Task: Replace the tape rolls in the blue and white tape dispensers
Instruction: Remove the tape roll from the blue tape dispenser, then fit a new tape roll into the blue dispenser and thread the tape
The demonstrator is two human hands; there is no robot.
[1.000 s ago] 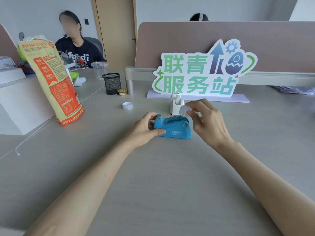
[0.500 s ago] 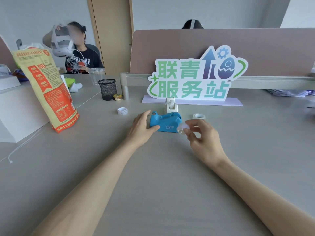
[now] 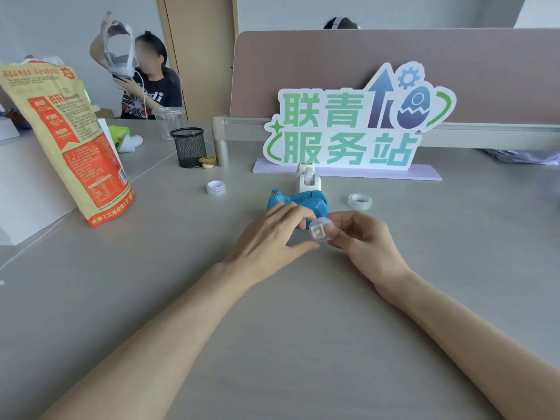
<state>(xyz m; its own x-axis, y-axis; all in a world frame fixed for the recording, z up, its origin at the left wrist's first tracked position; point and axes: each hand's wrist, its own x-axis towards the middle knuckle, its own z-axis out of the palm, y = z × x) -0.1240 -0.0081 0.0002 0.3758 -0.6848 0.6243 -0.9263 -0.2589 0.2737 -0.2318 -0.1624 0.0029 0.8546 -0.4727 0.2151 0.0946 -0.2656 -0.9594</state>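
The blue tape dispenser (image 3: 298, 201) sits on the grey desk (image 3: 272, 328) a little ahead of both hands, its long axis running left to right across the view, with the cutter end pointing left and the rounded body to the right; its near side is partly hidden by fingers. Just behind it, touching or nearly so, stands the white tape dispenser (image 3: 307, 178), seen end-on with its long axis running away from the camera. The right hand (image 3: 362, 237) pinches a small clear spool core (image 3: 318, 230) between thumb and fingertips, held just in front of the blue dispenser's right end, its flat end turned toward the camera. The left hand (image 3: 272, 237) lies loosely spread, fingers apart and gripping nothing, its fingertips beside the core. A clear tape roll (image 3: 359, 200) lies flat to the right of the dispensers, and a white tape roll (image 3: 216, 187) lies to their left. Farther back stand a green lettered sign (image 3: 348, 131), a black mesh cup (image 3: 188, 147) and, at far left, an orange printed bag (image 3: 69, 140).
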